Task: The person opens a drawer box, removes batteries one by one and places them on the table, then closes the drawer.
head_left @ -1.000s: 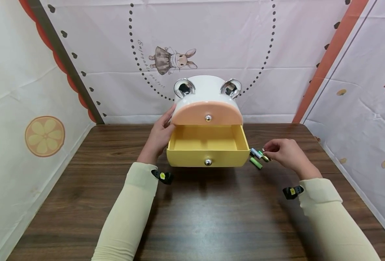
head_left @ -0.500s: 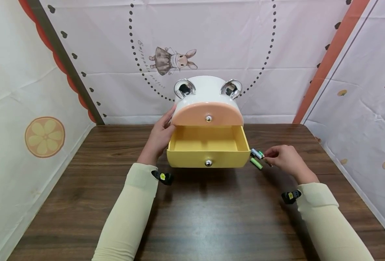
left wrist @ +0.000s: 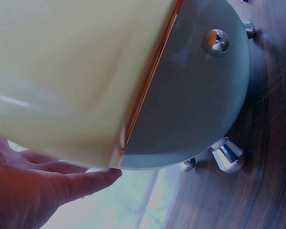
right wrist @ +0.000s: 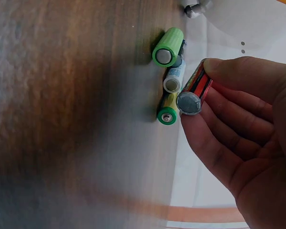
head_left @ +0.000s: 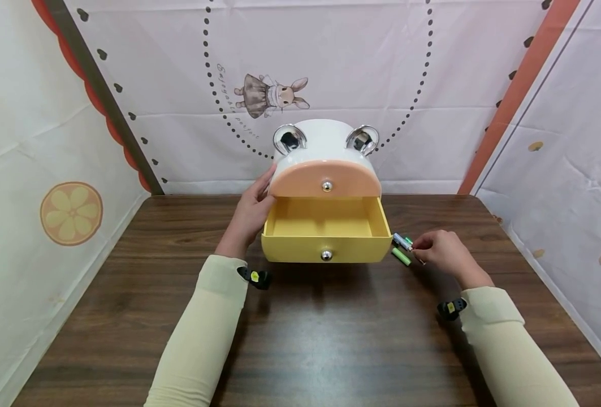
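A small white cabinet [head_left: 325, 135] with silver ear-like trims stands at the back of the table. Its yellow lower drawer [head_left: 327, 250] is pulled out, with nothing visible in it. My left hand [head_left: 249, 215] rests against the cabinet's left side, fingers extended along the wall. To the right of the drawer, my right hand [head_left: 445, 251] pinches a red-and-black battery [right wrist: 196, 90] between thumb and fingers. Close by it in the right wrist view lie a light green battery [right wrist: 168, 46], a white-and-blue battery [right wrist: 175, 78] and a yellow-and-green battery [right wrist: 168, 110].
The peach upper drawer [head_left: 325, 175] is closed and has a silver knob. Silver feet [left wrist: 227, 155] hold the cabinet off the brown wooden table [head_left: 320, 328]. Printed cloth [head_left: 361, 56] hangs behind the table and along both sides.
My right hand has shifted slightly toward me, its fingers closing over the battery at the right of the group. My left hand has stayed on the cabinet.
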The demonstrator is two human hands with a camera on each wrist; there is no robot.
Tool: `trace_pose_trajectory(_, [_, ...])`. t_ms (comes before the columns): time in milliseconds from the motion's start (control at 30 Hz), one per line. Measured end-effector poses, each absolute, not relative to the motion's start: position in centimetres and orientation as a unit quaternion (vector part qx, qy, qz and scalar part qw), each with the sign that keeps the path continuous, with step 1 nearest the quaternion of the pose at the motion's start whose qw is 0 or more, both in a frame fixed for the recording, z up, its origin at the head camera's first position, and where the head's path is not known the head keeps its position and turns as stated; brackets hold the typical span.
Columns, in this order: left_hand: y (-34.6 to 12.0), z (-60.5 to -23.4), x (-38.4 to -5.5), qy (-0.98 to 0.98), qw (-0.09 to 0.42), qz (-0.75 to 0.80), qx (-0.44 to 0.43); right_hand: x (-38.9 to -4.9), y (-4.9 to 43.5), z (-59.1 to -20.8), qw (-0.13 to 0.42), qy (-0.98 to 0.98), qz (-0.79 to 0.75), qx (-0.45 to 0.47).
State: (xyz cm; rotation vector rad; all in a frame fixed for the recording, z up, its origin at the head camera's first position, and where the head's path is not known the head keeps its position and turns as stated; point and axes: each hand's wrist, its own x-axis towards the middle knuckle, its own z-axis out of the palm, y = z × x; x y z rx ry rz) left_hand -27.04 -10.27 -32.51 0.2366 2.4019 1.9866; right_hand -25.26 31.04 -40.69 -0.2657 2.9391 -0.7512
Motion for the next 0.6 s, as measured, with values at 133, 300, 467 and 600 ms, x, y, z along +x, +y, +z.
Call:
trace_pose_trajectory(133, [-10.3, -32.6, -27.0, 0.769, 0.008, 0.634, 0.078, -25.3, 30.8, -41.0, 0.049, 0.965, -0.242, -0.088])
trace_pose_trajectory(300, [-10.4, -32.9, -27.2, 0.771, 0.007, 0.631, 0.079, -25.4, 30.6, -41.3, 0.049, 0.967, -0.233, -0.09])
trace_pose_trajectory(467, [-10.7, -33.8, -28.1, 0.77, 0.005, 0.633, 0.079, -25.6, 30.5, -41.4, 0.049, 0.969, -0.224, -0.094])
trace_pose_trajectory(600, [-11.0, -35.1, -29.2, 0.764, 0.0, 0.641, 0.079, -25.8, 30.5, -41.5, 0.051, 0.97, -0.217, -0.096])
